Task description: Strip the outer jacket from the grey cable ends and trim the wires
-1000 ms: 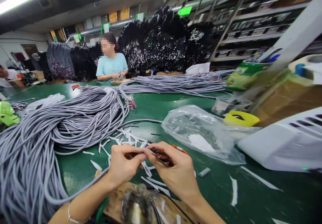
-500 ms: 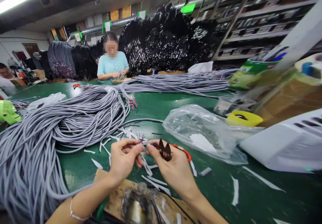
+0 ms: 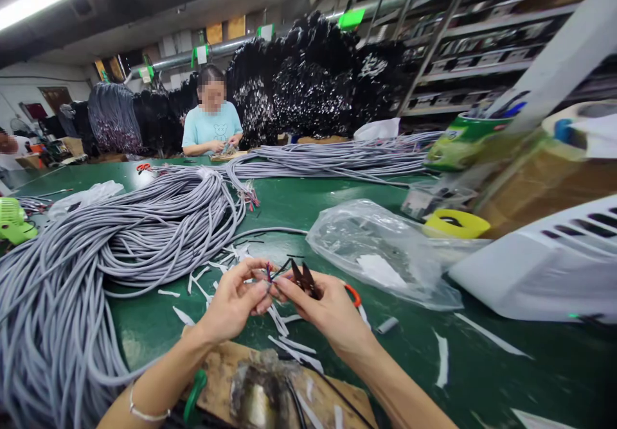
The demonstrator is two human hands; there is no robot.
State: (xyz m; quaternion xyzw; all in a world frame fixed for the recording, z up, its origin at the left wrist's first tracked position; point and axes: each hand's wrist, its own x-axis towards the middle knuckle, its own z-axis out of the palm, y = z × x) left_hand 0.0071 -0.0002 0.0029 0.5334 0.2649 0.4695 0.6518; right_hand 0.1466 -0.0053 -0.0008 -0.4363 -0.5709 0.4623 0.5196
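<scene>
My left hand (image 3: 232, 304) is closed in a pinch around the stripped end of a grey cable, whose thin coloured wires (image 3: 268, 271) stick up between the fingers. Close beside it, my right hand (image 3: 333, 308) has wire cutters (image 3: 305, 280) tucked in its grip, dark jaws pointing up and apart, an orange handle (image 3: 354, 295) showing behind. Its thumb and fingertips also pinch at the wires, near a thin black strand (image 3: 285, 266). Fingers hide exactly what each tip touches. Below the hands lies a worn wooden board (image 3: 219, 368) with a metal lump (image 3: 258, 393) on it.
A large bundle of grey cables (image 3: 159, 223) covers the left of the green table (image 3: 289, 194). White scraps (image 3: 299, 344) lie around the hands. To the right are a clear plastic bag (image 3: 357, 233), yellow tape (image 3: 456, 223) and a white casing (image 3: 535, 259). A co-worker (image 3: 212, 124) sits opposite.
The cutters have tilted left in my right hand, and less of the orange handle shows. A black strand now angles up between my hands. The view has shifted slightly.
</scene>
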